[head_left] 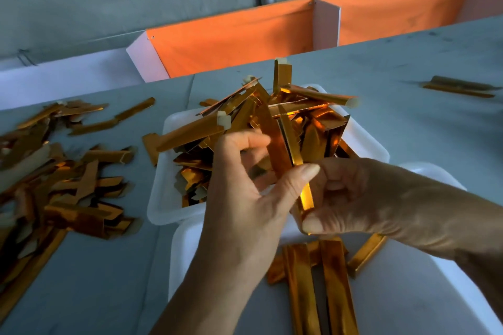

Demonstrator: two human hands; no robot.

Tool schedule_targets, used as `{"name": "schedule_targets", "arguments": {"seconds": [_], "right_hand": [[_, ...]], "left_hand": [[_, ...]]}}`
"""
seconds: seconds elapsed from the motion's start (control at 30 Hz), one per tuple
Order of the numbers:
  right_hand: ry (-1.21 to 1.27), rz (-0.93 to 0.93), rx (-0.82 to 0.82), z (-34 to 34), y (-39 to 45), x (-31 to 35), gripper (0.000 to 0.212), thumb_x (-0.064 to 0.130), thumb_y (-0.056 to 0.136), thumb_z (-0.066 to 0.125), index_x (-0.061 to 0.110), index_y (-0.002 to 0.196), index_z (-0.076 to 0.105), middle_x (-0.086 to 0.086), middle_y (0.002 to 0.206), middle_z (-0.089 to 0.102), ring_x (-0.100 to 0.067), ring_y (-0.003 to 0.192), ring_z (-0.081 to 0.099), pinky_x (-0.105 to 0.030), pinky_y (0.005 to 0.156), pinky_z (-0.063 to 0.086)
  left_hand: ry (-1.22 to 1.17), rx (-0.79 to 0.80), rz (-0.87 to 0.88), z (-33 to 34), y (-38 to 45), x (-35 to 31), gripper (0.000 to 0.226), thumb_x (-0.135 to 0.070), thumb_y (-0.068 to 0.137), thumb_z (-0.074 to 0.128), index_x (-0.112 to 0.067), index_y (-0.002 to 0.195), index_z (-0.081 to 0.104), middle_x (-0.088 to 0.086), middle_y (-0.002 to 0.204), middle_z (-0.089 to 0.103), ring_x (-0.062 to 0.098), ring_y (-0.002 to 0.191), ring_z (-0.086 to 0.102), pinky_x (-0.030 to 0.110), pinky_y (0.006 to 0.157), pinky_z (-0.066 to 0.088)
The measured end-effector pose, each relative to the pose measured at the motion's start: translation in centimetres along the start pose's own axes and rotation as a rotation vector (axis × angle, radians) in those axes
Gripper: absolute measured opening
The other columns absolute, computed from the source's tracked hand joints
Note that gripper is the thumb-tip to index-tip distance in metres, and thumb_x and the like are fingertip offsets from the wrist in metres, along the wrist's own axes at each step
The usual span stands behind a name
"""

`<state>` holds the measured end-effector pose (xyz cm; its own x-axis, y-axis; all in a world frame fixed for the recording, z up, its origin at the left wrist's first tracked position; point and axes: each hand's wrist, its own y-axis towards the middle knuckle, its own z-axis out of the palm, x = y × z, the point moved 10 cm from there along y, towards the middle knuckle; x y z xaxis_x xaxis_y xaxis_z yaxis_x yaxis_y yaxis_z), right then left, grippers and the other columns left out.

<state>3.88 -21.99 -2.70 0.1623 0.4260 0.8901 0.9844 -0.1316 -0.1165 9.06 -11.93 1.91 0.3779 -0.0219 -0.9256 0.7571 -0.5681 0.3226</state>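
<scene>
The left hand [245,198] is raised from below, fingers bent and apart, and pinches a gold strip [306,197] under its thumb tip. The right hand [353,198] enters from the right side - fingers curled, thumb pinching the same strip.

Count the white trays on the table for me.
2. One white tray, heaped with gold pieces, sits mid-table; the near tray lies under the left hand and right hand, which pinch a gold strip. The arms cover part of it.
</scene>
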Motion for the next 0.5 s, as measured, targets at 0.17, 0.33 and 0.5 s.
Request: {"name": "schedule_targets", "arguments": {"seconds": [0.17, 0.33, 0.5], "right_hand": [[-0.046, 0.031, -0.007, 0.3, -0.1, 0.2, 0.022, 0.032, 0.064, 0.084, 0.028, 0.073, 0.064, 0.01, 0.078, 0.071, -0.008, 0.078, 0.068, -0.039, 0.084, 0.056], [0.126, -0.054, -0.206, -2.9, -1.3, 1.9, 0.034, 0.047, 0.055, 0.073, 0.021, 0.075, 0.064, 0.002, 0.077, 0.073, -0.011, 0.073, 0.07, -0.028, 0.067, 0.057], [0.371, -0.29, -0.469, -6.3, -2.8, 3.7, 0.025, 0.037, 0.061, 0.071, 0.021, 0.076, 0.06, -0.008, 0.087, 0.067, -0.017, 0.074, 0.071, -0.025, 0.062, 0.057]], "left_hand": [[-0.012, 0.026, -0.01, -0.1, 0.0, 0.7, 0.038, -0.037, 0.069, 0.078, -0.033, 0.098, 0.055, -0.004, 0.1, 0.07, 0.01, 0.094, 0.068, 0.021, 0.072, 0.055], [0.031, 0.105, 0.017, 0.1, 0.0, 0.4, 0.033, -0.025, 0.075, 0.069, -0.038, 0.103, 0.058, -0.011, 0.108, 0.067, 0.01, 0.108, 0.062, 0.036, 0.092, 0.049], [0.082, 0.181, 0.063, 1.1, -0.2, -0.4, 0.041, -0.023, 0.081, 0.063, -0.037, 0.119, 0.055, -0.014, 0.116, 0.063, 0.005, 0.113, 0.058, 0.022, 0.093, 0.046]]}}
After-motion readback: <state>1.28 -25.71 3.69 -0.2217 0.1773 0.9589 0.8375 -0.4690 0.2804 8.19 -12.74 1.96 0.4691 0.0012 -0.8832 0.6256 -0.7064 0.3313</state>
